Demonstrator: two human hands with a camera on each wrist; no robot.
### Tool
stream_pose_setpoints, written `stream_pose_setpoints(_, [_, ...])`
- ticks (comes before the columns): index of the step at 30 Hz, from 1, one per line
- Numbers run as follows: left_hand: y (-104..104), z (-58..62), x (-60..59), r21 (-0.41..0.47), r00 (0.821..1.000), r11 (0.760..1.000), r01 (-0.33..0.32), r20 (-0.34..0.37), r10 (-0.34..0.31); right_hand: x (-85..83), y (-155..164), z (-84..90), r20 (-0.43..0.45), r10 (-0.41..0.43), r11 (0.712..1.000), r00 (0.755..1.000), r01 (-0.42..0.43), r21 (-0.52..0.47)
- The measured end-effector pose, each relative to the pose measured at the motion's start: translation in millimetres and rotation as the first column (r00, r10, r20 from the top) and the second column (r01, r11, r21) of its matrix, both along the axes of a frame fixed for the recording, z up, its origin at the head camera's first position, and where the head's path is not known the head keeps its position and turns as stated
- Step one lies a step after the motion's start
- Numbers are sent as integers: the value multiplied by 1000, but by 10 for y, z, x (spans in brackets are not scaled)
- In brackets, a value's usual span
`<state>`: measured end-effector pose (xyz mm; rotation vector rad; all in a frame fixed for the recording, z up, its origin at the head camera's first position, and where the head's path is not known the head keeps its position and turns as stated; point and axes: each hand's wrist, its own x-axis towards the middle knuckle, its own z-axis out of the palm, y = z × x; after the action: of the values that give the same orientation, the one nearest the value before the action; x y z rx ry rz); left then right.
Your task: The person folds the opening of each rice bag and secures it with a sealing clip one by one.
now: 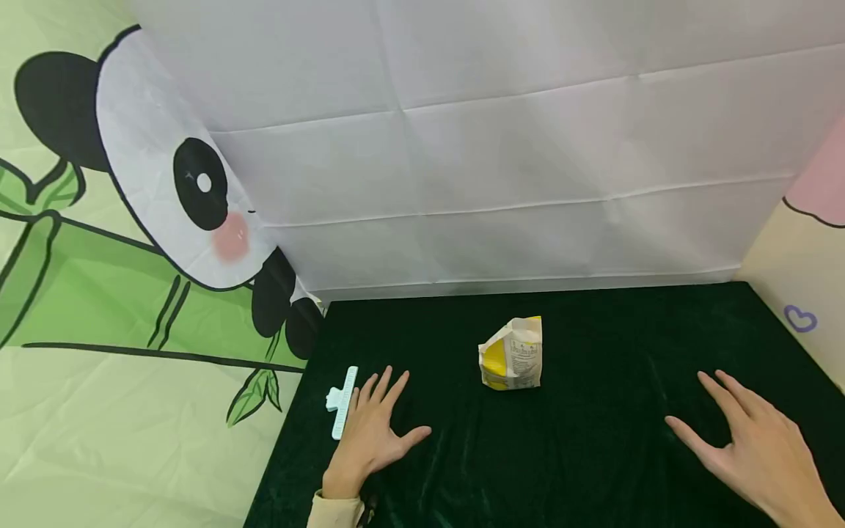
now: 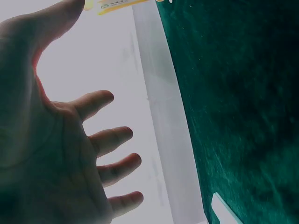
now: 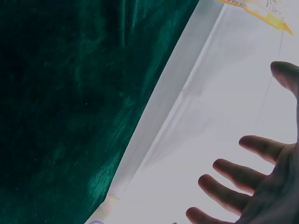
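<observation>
White creased fabric [image 1: 502, 147] hangs as a backdrop behind a dark green velvet cloth [image 1: 594, 455] that covers the work surface, with a panda-and-bamboo print sheet [image 1: 132, 242] draped along the left and a cream panel with a small purple heart [image 1: 800, 318] at the right. Both hands lie palm-down on the cloth with fingers straight and fanned apart, holding nothing. The left hand [image 1: 374, 429] has a light sleeve cuff [image 1: 333, 511] at its wrist; just off its outer fingers, touching or nearly touching the little finger, lies a pale mint bag clip [image 1: 342, 401], long side pointing away from the person. The right hand [image 1: 755, 440] rests well apart from the left, near the right edge of the cloth. A small white-and-yellow snack bag [image 1: 512, 353], crumpled and standing upright with its top open, sits between the two hands and farther forward than either set of fingertips, closer to the left thumb than to the right one, touched by neither hand. From the left wrist view the spread fingers [image 2: 110, 135] show against the white fabric, with one end of the clip at the lower edge.
</observation>
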<state>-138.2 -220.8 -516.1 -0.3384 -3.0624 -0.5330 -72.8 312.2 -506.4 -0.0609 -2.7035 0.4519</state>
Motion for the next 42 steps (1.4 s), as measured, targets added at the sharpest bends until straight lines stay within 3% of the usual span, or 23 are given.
stream_pose_setpoints(11, [59,-71,23,32,1000,999,11,19,-12,-48,-84,-25,1,36,997,999,-36,-68])
stream_pose_setpoints(21, [204,-25,49,109,997,993,33,71,-41,-134,-162,26,62,49,993,997,-42,-113])
stream_pose_setpoints(42, [415,-5,-40,93,1000,996,-1,21,-1,-262,-238,42,59,118,972,991,-103,-212])
